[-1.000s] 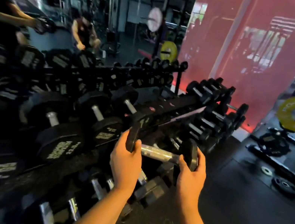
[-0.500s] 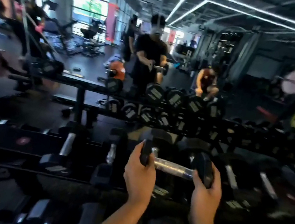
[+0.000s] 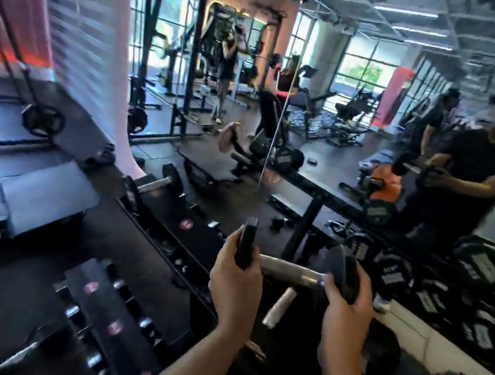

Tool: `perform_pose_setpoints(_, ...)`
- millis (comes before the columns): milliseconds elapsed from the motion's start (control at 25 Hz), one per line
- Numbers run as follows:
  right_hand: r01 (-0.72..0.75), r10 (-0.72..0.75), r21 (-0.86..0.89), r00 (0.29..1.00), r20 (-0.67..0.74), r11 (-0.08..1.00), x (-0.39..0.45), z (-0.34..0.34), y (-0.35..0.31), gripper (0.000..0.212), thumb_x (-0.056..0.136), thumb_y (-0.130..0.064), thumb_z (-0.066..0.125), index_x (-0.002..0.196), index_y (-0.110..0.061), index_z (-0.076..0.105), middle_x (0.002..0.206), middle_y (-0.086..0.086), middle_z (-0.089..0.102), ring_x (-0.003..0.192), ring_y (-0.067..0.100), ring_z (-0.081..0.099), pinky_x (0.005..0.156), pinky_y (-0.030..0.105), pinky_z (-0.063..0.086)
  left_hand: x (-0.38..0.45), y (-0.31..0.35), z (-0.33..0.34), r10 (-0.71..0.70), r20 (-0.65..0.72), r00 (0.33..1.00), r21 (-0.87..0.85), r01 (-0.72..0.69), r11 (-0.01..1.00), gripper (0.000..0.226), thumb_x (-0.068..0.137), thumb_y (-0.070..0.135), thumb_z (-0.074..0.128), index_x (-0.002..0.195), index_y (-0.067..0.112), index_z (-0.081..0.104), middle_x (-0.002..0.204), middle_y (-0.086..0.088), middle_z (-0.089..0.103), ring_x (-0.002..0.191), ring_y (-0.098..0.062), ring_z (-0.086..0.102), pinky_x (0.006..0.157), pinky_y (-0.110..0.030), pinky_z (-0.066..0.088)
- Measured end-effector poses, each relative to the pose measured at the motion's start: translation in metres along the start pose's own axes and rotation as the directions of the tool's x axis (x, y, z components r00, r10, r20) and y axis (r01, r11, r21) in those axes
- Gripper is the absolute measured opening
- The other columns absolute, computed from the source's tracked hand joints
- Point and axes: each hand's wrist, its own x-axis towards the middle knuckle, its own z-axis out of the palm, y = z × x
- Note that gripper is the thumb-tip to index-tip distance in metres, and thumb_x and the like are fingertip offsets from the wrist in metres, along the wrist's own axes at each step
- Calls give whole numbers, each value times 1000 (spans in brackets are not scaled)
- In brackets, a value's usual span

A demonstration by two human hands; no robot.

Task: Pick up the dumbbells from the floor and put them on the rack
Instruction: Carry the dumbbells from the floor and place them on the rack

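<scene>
I hold a black dumbbell with a silver handle level in front of me, above the rack. My left hand grips its left head and my right hand grips its right head. Below and to the left runs the black dumbbell rack, its upper shelf showing vacant cradles with red round stickers. One dumbbell rests at the rack's far left end. Another silver handle lies on the rack just under the held dumbbell. Several black dumbbells fill the rack at the right.
A wall mirror behind the rack reflects a person in black holding a dumbbell, plus gym machines. A grey padded bench stands at the left. A white pillar rises at the left, with weight plates on the floor beyond.
My view has swung left along the rack, from the filled right section to the emptier left end. Both hands still hold the same dumbbell level in front of me.
</scene>
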Motion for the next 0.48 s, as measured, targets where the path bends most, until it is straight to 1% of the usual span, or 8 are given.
perform_pose_setpoints(80, -3, 3, -2, 996, 88, 1000, 20, 37, 10, 40, 91, -7, 70, 124, -31, 66, 118, -1, 73, 112, 20, 68, 100, 40, 52, 32, -6, -3, -5, -89, 996, 3, 5, 1000, 37, 93, 23, 71, 127, 36, 68, 97, 16, 72, 94, -8, 67, 77, -18, 45)
perform_pose_setpoints(200, -3, 5, -14, 983, 186, 1000, 42, 90, 24, 39, 91, -4, 68, 125, -24, 66, 116, -9, 70, 109, 11, 67, 102, 34, 51, 77, -15, -9, 1, -200, 980, 19, 3, 1000, 38, 92, 22, 72, 127, 36, 69, 97, 13, 74, 91, -7, 67, 78, -16, 44)
perform_pose_setpoints(280, -19, 21, -12, 974, 227, 1000, 53, 126, 37, 42, 91, -4, 68, 128, -24, 66, 118, -9, 69, 113, 15, 65, 104, 35, 50, 108, -23, -14, -13, -247, 969, 13, 17, 1000, 38, 92, 21, 72, 125, 38, 69, 95, 15, 73, 86, -1, 66, 75, -11, 44)
perform_pose_setpoints(400, -50, 50, -9, 955, 291, 999, 70, 180, 59, 44, 91, -4, 69, 126, -29, 64, 120, -8, 67, 118, 19, 64, 105, 38, 49, 155, -39, -19, -8, -295, 955, 9, 11, 1000, 38, 92, 20, 72, 126, 38, 68, 91, 21, 70, 84, 7, 63, 76, -14, 48)
perform_pose_setpoints(480, -39, 46, -28, 945, 323, 999, 82, 215, 77, 42, 89, -10, 70, 124, -31, 65, 123, -8, 67, 118, 18, 64, 106, 43, 49, 189, -53, -21, -4, -328, 945, 6, 6, 1000, 39, 92, 20, 72, 126, 37, 68, 93, 19, 71, 85, 4, 65, 79, -18, 50)
